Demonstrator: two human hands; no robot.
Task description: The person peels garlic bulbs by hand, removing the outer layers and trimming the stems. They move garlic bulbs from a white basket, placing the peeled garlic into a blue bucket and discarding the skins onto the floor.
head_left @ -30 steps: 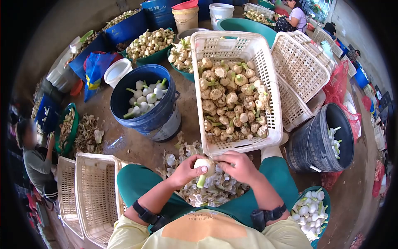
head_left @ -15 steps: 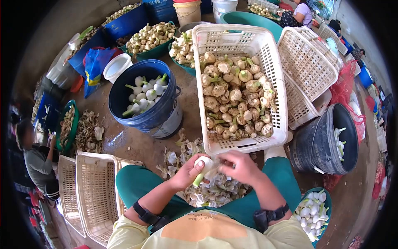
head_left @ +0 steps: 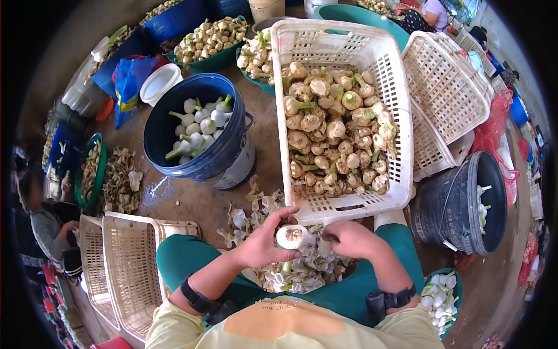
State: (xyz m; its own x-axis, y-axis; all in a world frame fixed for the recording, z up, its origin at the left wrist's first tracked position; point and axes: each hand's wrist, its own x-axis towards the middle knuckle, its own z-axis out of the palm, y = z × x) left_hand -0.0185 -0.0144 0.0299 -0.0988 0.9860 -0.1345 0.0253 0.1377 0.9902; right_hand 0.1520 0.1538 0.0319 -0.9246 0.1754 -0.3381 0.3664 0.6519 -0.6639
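My left hand (head_left: 264, 243) grips a peeled white garlic bulb (head_left: 292, 235), its root end facing up and its green stem pointing down. To the right, my right hand (head_left: 350, 238) is apart from the bulb, fingers curled together; what they hold, if anything, is hidden. Beyond both hands stands a white plastic crate (head_left: 405, 151) of brownish unpeeled garlic bulbs (head_left: 336, 129), tilted toward me. Below my hands, a pile of garlic skins (head_left: 314, 264) covers the floor between my knees.
A blue bucket (head_left: 244, 148) of peeled bulbs stands front left, a dark bucket (head_left: 444, 203) at right. A green basin (head_left: 458, 299) of white bulbs sits by my right knee. Crates (head_left: 133, 256) stand at left, more crates (head_left: 447, 87) at right. Co-workers (head_left: 52, 232) sit nearby.
My left hand has turned the garlic bulb so its root end shows. My right hand has drawn away from it, slightly right and down, its fingers now curled.
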